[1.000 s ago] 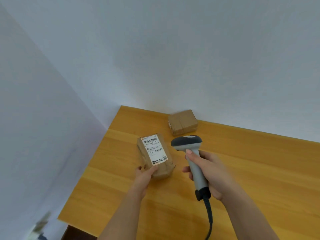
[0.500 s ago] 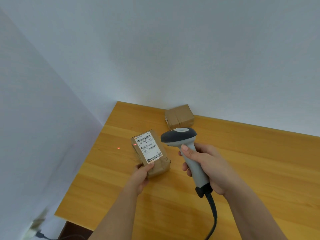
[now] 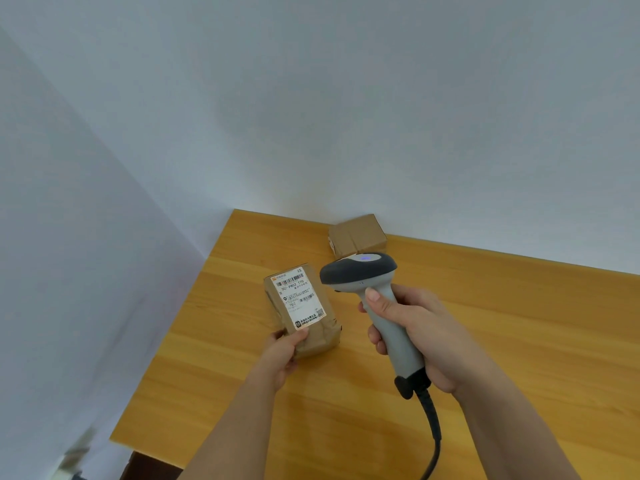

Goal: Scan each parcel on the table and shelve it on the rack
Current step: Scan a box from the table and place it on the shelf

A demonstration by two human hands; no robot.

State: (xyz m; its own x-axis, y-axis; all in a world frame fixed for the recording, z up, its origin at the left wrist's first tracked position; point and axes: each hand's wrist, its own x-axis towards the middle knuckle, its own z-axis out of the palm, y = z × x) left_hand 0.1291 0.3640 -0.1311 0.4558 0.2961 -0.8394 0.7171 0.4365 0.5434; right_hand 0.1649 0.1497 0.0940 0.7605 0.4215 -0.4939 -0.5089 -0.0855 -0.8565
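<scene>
A brown paper-wrapped parcel (image 3: 304, 313) with a white barcode label facing up is held at its near end by my left hand (image 3: 284, 351), thumb on top, above the wooden table (image 3: 519, 323). My right hand (image 3: 420, 336) grips the grey handle of a barcode scanner (image 3: 360, 271), whose dark head points left toward the label; a small light glows on top of the head. A second, smaller cardboard parcel (image 3: 356, 234) lies at the table's far edge against the wall. No rack is in view.
White walls meet in a corner behind the table's far left end. The scanner's black cable (image 3: 433, 441) hangs down toward the bottom of the view. A blurred object (image 3: 65, 469) sits on the floor at bottom left.
The scanner head has swung left toward the parcel's label. A red dot on the table half a second ago is gone, and a light now shows on the scanner's top.
</scene>
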